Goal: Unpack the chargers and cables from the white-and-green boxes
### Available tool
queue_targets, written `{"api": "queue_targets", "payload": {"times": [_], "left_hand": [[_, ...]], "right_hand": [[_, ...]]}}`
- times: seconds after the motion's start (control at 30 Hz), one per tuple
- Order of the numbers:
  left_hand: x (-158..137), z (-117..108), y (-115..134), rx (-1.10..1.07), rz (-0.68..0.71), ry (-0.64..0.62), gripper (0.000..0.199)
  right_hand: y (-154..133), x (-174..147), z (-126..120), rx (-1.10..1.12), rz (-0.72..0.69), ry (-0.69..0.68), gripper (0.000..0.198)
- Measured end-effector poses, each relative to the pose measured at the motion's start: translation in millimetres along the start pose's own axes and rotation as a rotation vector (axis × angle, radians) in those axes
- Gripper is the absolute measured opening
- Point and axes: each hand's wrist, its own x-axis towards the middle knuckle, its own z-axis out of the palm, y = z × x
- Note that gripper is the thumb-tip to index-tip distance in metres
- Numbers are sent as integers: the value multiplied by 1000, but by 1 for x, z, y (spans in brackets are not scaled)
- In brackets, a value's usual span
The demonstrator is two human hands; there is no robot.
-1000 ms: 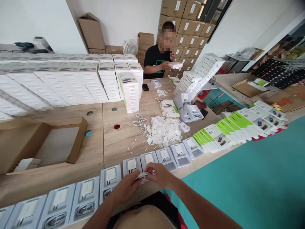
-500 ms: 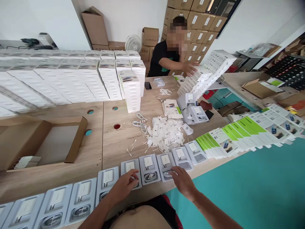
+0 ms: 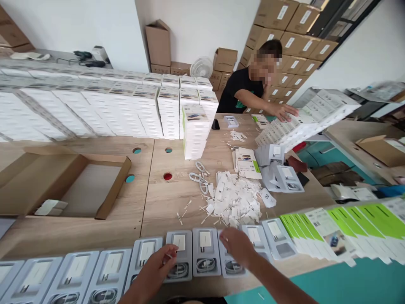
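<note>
A row of grey plastic trays (image 3: 219, 270) runs along the near table edge, each with a white charger (image 3: 205, 239) in its upper recess. Coiled cables (image 3: 205, 265) fill the lower recess of several. My left hand (image 3: 163, 264) is beside a tray with a charger and cable, its fingers loosely bent and apart, with nothing visible in them. Over the upper part of a tray further right is my right hand (image 3: 237, 247), its fingers bent together. It hides that tray's charger recess, and whatever its fingertips hold is out of sight. A coiled cable (image 3: 233, 267) lies below it.
White paper scraps (image 3: 236, 200) and loose cables (image 3: 199, 179) lie mid-table. Stacked white boxes (image 3: 196, 135) stand behind, an open carton (image 3: 110, 185) at left. Green-and-white box sleeves (image 3: 335, 232) line the right edge. Across the table a person (image 3: 243, 88) touches stacked boxes (image 3: 294, 126).
My view has shifted, so the table appears further right and lower. My right hand has moved from the cable recess up over the charger recess. My left hand stays near the same tray.
</note>
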Motion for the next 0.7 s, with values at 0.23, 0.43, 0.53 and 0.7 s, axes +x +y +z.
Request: {"api": "queue_targets", "payload": {"times": [0.23, 0.43, 0.53, 0.7], "left_hand": [[-3, -11, -2, -111, -79, 96, 35], [1, -27, 3, -216, -100, 201, 39], [11, -35, 11, -345, -90, 210, 39], [37, -43, 58, -504, 56, 176, 47]], "right_hand": [[-16, 215, -44, -111, 28, 31, 32], [-15, 243, -58, -218, -36, -77, 22], [-22, 224, -78, -236, -148, -71, 14], [-62, 165, -111, -206, -461, -102, 28]]}}
